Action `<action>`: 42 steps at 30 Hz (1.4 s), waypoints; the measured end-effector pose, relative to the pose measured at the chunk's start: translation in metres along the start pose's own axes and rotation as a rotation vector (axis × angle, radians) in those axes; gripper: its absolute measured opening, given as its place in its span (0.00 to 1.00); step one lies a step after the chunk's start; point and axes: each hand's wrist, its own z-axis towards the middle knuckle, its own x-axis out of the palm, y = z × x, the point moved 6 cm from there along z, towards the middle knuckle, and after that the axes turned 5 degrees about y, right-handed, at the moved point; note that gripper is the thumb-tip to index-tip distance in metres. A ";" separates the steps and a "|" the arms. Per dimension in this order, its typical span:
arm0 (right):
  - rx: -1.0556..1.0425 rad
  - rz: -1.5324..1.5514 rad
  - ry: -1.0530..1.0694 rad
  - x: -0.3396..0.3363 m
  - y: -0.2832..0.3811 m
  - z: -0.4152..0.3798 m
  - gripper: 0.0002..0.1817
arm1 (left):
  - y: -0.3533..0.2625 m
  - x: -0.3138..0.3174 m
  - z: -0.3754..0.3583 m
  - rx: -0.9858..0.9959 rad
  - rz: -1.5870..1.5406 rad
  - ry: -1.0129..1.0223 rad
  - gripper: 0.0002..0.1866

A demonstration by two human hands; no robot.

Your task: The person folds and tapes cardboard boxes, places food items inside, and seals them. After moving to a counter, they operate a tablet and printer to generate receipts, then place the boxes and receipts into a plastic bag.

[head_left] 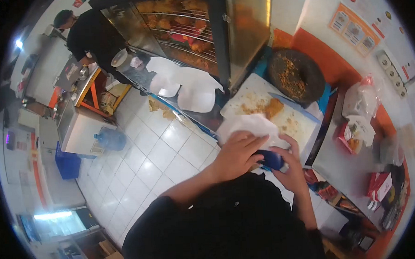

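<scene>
Both hands, left hand (236, 156) and right hand (290, 165), clasp a small dark-blue object (270, 160), white paper sheet (246, 127) at twelve o'clock, nearer the left.

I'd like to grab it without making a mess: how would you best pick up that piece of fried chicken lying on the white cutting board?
Probably pinch the fried chicken piece from above, across its narrower width. It lies flat on the cutting board with crumbs around it, and its top and sides are uncovered.
</scene>
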 end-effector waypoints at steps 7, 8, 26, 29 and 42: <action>-0.305 0.165 -0.019 0.002 0.028 0.021 0.23 | 0.089 0.030 -0.013 -0.549 -1.226 -0.037 0.05; -0.326 0.157 0.030 0.009 0.031 0.025 0.22 | 0.098 0.034 -0.015 -0.571 -1.375 -0.096 0.06; -0.406 0.009 -0.063 0.023 0.041 0.076 0.11 | 0.096 0.020 0.001 -0.396 -1.567 -0.579 0.09; -0.295 0.100 -0.154 0.025 0.038 0.080 0.10 | 0.092 0.027 0.002 -0.478 -1.681 -0.512 0.08; 0.128 0.652 -0.138 0.089 -0.047 0.087 0.28 | 0.078 -0.067 -0.014 -0.186 0.350 -0.347 0.32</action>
